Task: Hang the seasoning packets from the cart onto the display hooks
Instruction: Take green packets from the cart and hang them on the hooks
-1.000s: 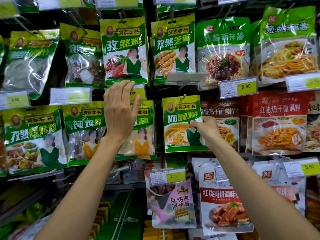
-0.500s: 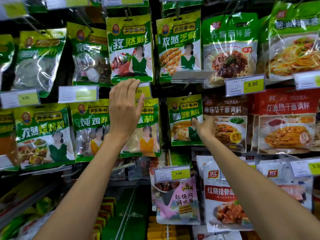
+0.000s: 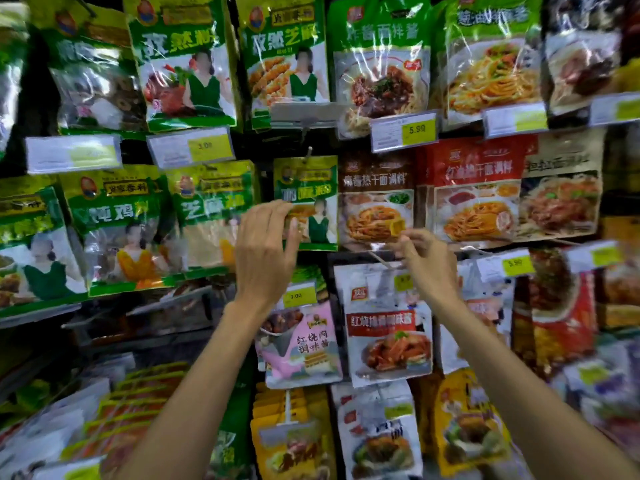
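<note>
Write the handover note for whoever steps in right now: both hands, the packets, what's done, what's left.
Left hand: pinches the left edge of the green packet, which hangs on its hook.
Right hand: fingers curled just below the brown noodle-sauce packet; blur hides whether the grip holds anything.
Done: the green packet is on the hook.
Left: release it, probably straighten it, then fetch more packets from the cart, which is out of view.
</note>
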{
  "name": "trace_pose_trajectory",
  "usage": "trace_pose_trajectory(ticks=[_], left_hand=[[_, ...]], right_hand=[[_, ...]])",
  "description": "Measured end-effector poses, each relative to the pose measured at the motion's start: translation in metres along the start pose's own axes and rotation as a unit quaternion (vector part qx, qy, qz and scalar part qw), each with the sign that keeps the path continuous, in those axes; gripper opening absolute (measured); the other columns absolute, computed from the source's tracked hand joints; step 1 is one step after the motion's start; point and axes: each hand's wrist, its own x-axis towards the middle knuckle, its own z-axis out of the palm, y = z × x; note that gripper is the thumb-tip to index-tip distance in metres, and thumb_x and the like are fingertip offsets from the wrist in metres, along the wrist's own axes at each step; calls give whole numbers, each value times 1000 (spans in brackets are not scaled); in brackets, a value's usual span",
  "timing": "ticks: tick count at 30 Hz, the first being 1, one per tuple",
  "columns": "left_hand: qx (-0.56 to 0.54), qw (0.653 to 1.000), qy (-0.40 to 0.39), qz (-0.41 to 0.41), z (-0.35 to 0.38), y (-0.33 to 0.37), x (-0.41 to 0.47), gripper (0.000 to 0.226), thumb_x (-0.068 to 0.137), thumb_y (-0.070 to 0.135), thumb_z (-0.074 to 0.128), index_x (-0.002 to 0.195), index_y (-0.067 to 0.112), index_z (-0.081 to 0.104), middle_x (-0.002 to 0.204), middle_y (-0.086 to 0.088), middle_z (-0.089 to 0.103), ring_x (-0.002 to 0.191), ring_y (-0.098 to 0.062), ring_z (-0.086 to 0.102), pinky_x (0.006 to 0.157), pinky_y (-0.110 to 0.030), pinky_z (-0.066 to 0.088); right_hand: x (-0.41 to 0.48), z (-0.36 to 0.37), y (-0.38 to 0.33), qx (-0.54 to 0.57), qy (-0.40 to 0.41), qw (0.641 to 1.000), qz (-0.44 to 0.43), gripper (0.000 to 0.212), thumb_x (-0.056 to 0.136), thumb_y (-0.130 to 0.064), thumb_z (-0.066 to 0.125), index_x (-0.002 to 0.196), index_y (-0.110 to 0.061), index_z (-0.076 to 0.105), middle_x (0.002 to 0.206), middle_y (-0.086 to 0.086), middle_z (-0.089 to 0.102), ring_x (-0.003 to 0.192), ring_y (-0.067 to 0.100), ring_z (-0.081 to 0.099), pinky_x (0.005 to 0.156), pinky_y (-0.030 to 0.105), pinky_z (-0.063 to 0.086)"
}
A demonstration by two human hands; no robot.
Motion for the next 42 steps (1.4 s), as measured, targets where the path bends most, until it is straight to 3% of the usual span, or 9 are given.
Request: trace_pose_trajectory(ticks=[2,6,11,18,22,27,33,37,42], left_hand=[[-98,993,-48,-43,20,42,-28,27,97,18,44,106,1,64,101,-14,65,97,-28,59,86,-32,43],[-270,946,-143,-108,60,143,-92,22,96,15,47,100,3,64,96,-10,64,93,-18,54,82,-23,38],[-422,827,-334,-164,96,268,-187,31,97,27,41,102,8,65,90,-3,63,83,-16,55,76,-27,41],[-461,646,-591,-142,136,377,-325,24,99,17,45,97,0,62,84,-21,62,82,-33,58,74,-39,40],[-457,567,-680,-83,147,417,-393,23,100,18,42,91,6,59,77,-19,56,76,-28,56,67,-41,38],[-418,500,-758,-35,165,451,-475,28,101,16,40,118,1,57,90,-27,61,81,-38,57,64,-40,38],[-381,477,-790,-46,197,475,-551,15,95,0,42,88,-4,55,80,-28,54,73,-34,52,65,-37,31],[-320,485,-814,-15,224,489,-597,30,96,7,46,122,-6,53,124,-23,53,116,-35,47,92,-35,37],[-251,521,-814,53,239,506,-626,48,95,26,53,133,-1,41,134,-19,43,123,-34,40,97,-39,35]], right_hand=[[-32,-35,23,-7,0,999,31,19,100,-22,47,99,-10,62,89,11,68,83,25,65,74,38,53],[-103,-109,77,-41,59,993,94,27,100,-23,48,85,-9,66,74,0,68,64,2,63,57,16,48],[-201,-193,154,-92,122,954,258,21,97,-29,50,83,-23,64,79,3,69,74,21,65,73,44,50],[-345,-262,235,-232,241,837,433,26,97,-20,54,85,-1,68,75,14,67,69,22,59,59,32,33],[-419,-273,273,-249,302,752,530,33,99,-21,49,82,2,65,76,18,66,70,30,60,63,36,43],[-494,-280,329,-246,330,652,637,28,100,-18,46,88,2,61,71,10,56,73,27,53,58,34,26],[-565,-279,374,-268,318,562,715,23,99,-15,47,97,2,61,88,22,64,84,34,57,64,29,28],[-598,-274,394,-283,334,522,732,20,96,-12,51,102,2,63,100,19,66,79,21,53,67,26,38],[-611,-277,413,-294,321,477,764,25,93,-17,56,112,0,57,113,17,60,107,32,56,92,44,49]])
